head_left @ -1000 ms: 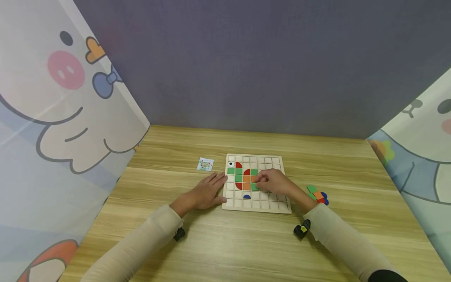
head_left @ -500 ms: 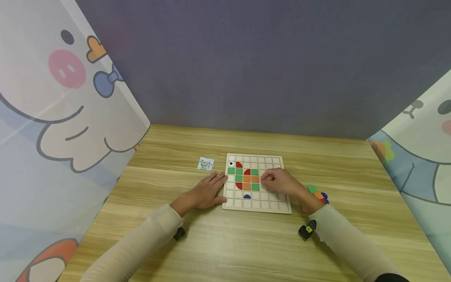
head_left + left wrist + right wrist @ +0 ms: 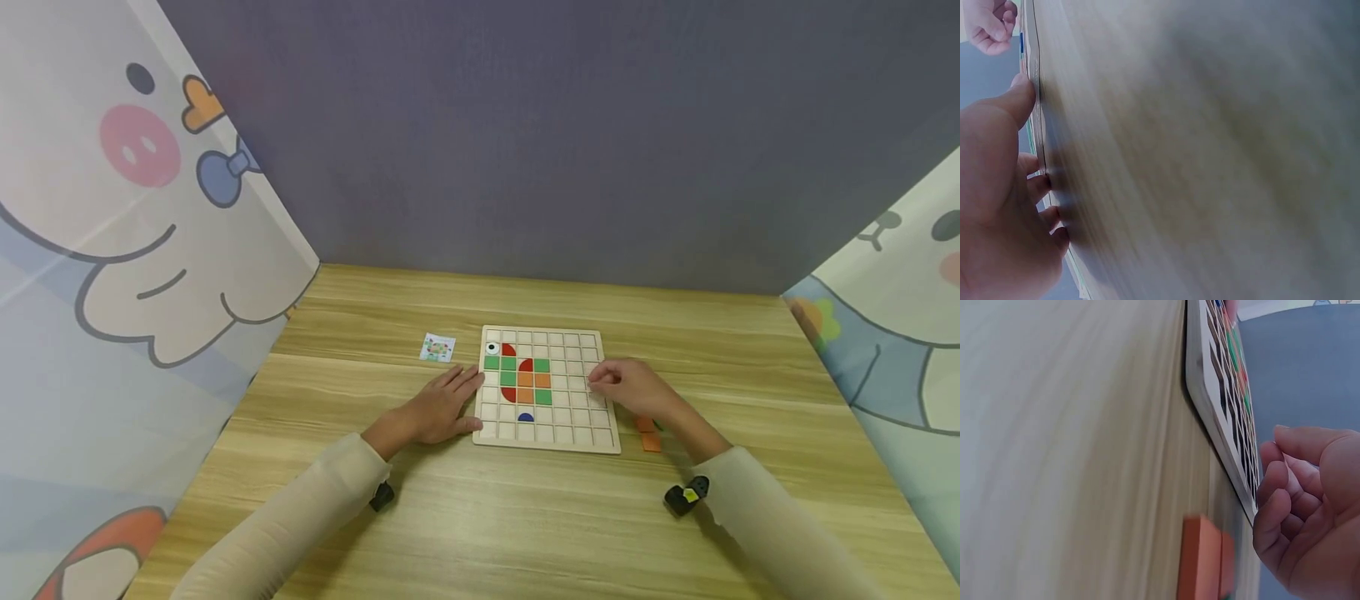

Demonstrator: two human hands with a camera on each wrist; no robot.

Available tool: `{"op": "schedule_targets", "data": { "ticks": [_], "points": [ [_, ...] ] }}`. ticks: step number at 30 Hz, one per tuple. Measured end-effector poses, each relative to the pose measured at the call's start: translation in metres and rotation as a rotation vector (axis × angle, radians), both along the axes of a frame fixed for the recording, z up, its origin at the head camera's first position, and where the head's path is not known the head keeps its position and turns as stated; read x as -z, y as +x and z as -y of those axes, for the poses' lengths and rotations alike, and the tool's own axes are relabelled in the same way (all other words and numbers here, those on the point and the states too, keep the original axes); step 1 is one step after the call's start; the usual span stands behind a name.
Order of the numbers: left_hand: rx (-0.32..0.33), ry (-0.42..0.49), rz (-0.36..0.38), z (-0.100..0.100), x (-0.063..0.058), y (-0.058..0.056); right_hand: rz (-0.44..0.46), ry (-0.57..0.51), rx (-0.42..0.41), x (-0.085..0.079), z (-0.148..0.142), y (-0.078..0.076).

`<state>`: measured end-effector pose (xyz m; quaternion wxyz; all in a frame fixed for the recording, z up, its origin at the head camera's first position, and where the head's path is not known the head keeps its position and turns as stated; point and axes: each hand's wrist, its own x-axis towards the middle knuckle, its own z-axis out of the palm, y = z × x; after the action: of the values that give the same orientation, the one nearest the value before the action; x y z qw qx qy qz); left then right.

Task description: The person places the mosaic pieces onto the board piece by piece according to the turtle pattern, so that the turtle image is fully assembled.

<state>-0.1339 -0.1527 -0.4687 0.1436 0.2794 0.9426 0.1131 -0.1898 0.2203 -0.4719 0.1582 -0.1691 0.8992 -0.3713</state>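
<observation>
My left hand (image 3: 442, 410) rests with extended fingers at the left edge of a wooden grid board (image 3: 573, 420). Over the board's right edge, my right hand (image 3: 633, 387) hovers with loosely bent fingers, thumb close to the index finger; the right wrist view shows nothing held. Set in the grid are a round eye tile (image 3: 492, 349), green squares (image 3: 507, 378), red quarter-circles (image 3: 508, 394), orange squares (image 3: 542, 381) and a blue half-circle (image 3: 526, 417). Loose orange tiles (image 3: 651, 442) lie below my right hand; it hides most of the other loose tiles.
A small printed card (image 3: 437, 347) lies left of the board's upper corner. The wooden table (image 3: 510, 533) meets a grey panel (image 3: 555, 167) at the back. Cartoon-printed sheets stand on both sides. A black camera (image 3: 686, 496) sits at my right wrist.
My right hand has let go of an orange square in the grid and moved right to the board's edge, now covering most of the loose pile. My left hand has stayed put.
</observation>
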Motion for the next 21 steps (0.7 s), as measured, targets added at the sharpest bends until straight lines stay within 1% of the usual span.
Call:
{"op": "schedule_targets", "data": {
  "ticks": [6,9,14,21],
  "points": [
    [-0.002,0.001,0.01,-0.001,-0.003,0.001,-0.031,0.028,-0.02,-0.007,-0.025,0.006],
    [-0.007,0.005,0.009,-0.001,-0.004,0.001,-0.025,0.025,-0.002,-0.01,-0.036,0.009],
    [-0.005,0.007,0.002,-0.001,-0.003,0.001,-0.003,0.015,0.027,-0.011,-0.051,0.012],
    [-0.004,0.0,-0.005,-0.001,0.001,0.001,-0.01,0.057,0.042,-0.013,-0.064,0.018]
  ]
}}
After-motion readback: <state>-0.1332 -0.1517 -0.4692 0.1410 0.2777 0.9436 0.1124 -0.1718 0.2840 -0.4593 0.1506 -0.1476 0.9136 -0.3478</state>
